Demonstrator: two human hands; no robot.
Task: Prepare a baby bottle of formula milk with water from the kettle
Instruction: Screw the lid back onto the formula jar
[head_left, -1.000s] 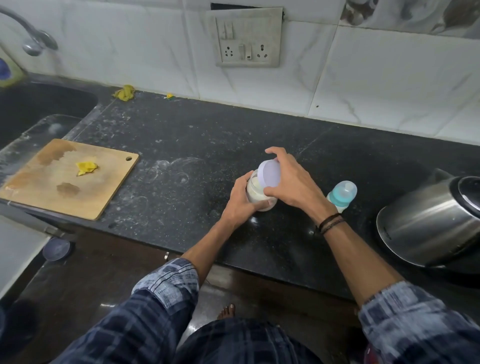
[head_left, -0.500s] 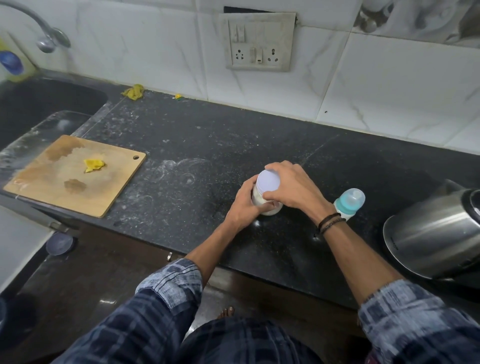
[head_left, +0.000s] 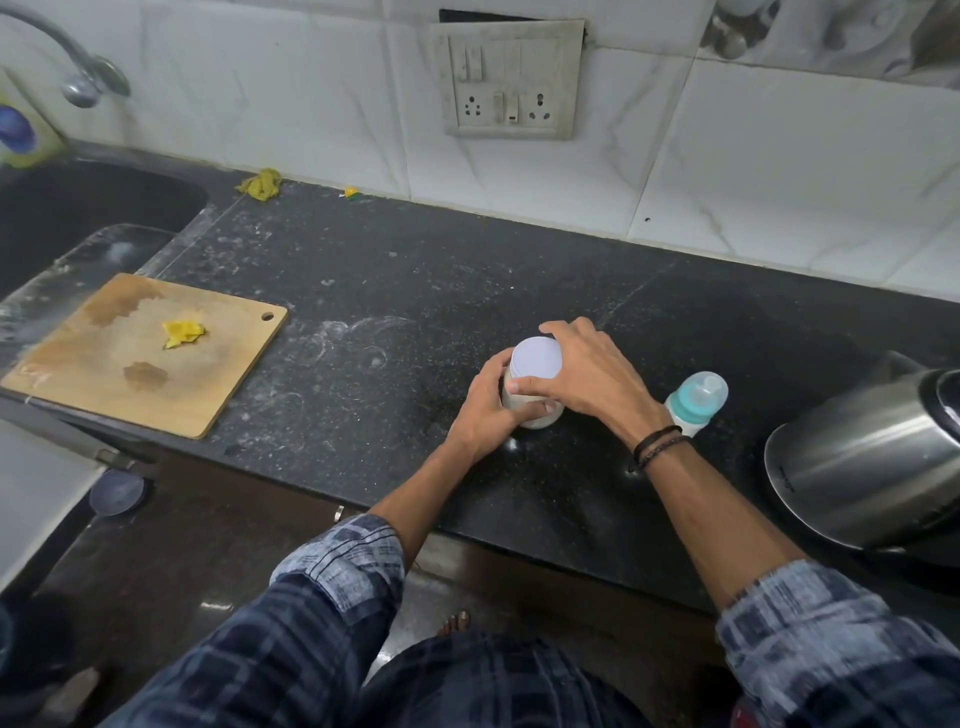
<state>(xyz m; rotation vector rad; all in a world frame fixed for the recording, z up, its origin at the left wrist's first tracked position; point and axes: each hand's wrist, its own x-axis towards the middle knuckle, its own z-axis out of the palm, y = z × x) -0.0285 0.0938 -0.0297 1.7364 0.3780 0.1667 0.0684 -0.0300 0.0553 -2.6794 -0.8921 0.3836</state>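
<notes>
Head view: formula jar being closed, near the worktop's front edge, right of middle.
Left grip is curled round the jar body. Right grip is wrapped over the white lid. Advised: keep the body steady, turn the lid level, and keep the wrist clear of the baby bottle just beside it. A second ago the lid was raised and tilted; it now sits flat.
</notes>
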